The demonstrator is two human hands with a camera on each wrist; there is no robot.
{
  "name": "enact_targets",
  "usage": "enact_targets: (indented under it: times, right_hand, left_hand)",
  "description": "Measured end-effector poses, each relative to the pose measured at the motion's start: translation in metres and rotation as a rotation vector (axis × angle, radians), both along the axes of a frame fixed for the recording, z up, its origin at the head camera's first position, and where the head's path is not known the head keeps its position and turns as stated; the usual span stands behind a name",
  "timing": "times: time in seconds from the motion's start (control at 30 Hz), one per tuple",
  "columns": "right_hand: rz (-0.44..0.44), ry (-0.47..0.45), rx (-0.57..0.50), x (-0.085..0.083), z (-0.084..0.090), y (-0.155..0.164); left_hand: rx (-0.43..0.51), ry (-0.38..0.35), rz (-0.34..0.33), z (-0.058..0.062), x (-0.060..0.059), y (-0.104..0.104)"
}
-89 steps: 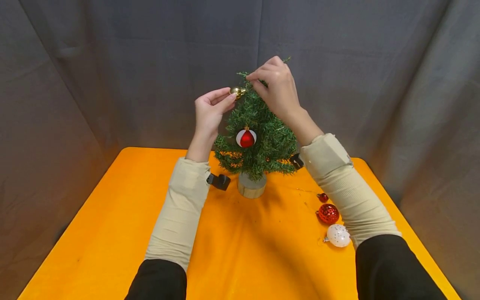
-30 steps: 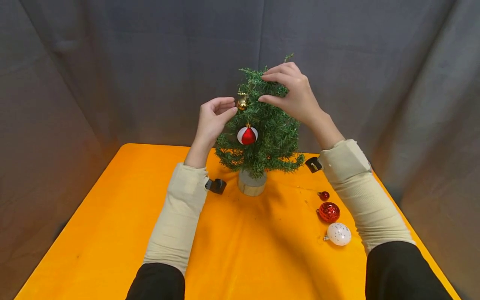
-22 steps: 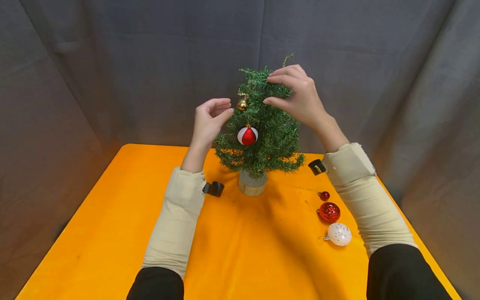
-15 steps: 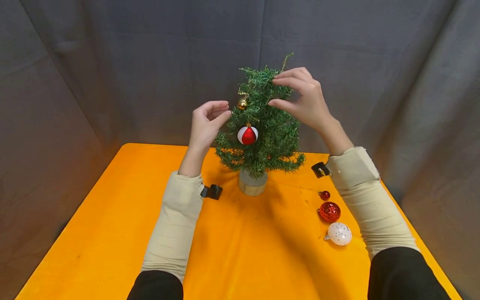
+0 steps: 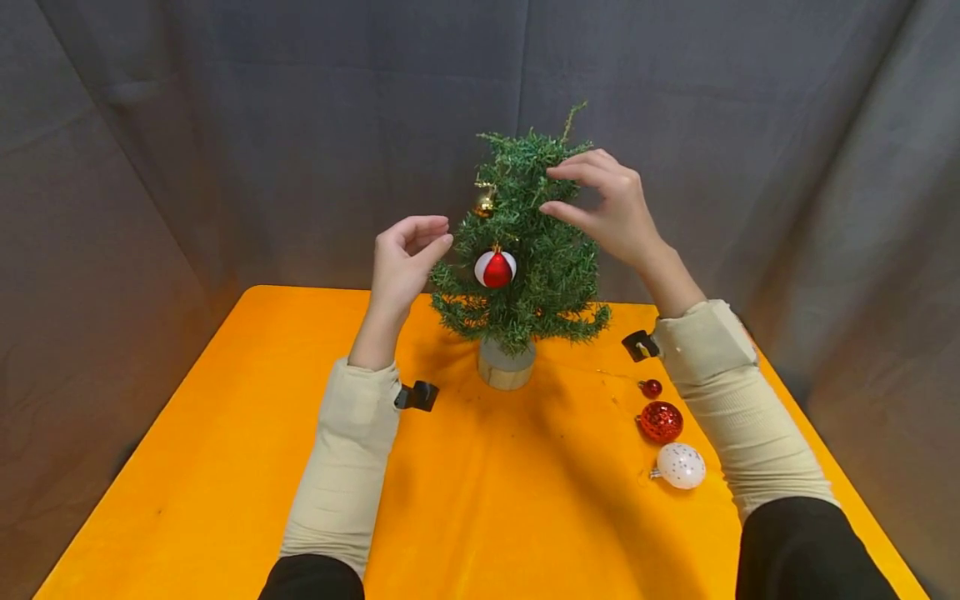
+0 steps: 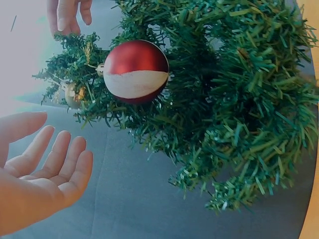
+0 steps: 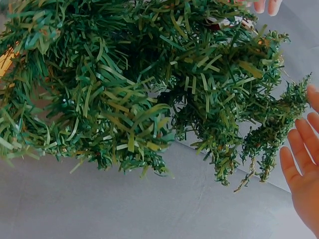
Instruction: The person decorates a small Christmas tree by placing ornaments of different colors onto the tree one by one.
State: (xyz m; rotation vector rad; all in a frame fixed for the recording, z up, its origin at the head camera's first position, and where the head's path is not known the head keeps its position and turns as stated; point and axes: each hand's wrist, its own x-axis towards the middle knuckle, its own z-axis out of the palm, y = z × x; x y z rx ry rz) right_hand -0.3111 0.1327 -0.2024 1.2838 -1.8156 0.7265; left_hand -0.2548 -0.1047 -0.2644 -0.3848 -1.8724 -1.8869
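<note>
A small artificial Christmas tree [image 5: 540,258] stands on a round wooden base [image 5: 504,371]. From its upper left hangs a small gold bauble [image 5: 485,206], also visible in the left wrist view. Lower down hangs a red and white bauble [image 5: 495,269], large in the left wrist view. My left hand [image 5: 405,258] is held left of the tree, apart from it, with relaxed fingers and nothing in them. Beside the upper right branches is my right hand [image 5: 611,204], its thumb and fingers spread apart, holding nothing. In the right wrist view the branches hide most of the hanging baubles.
On the orange table [image 5: 225,433], right of the tree, lie a small red bauble [image 5: 651,388], a larger red glittery bauble [image 5: 661,422] and a white speckled bauble [image 5: 681,466]. A grey curtain [image 5: 337,150] hangs behind.
The gold bauble, earlier pinched in my left hand, now hangs from the tree. Both hands have let go and drawn apart, the left going left and down, the right going right and down.
</note>
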Motion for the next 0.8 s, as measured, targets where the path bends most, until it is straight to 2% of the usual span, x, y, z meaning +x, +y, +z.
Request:
enact_targets:
  times: [0.37,0.8]
  right_hand:
    - [-0.019,-0.056,-0.007,-0.001,-0.003,-0.006]
    - [-0.018,-0.097,-0.024,0.001,-0.005,-0.011]
  left_hand:
    - [0.037,0.003,0.027,-0.014,0.007,-0.013]
    - [0.037,-0.046,0.087,-0.029,0.009,-0.040]
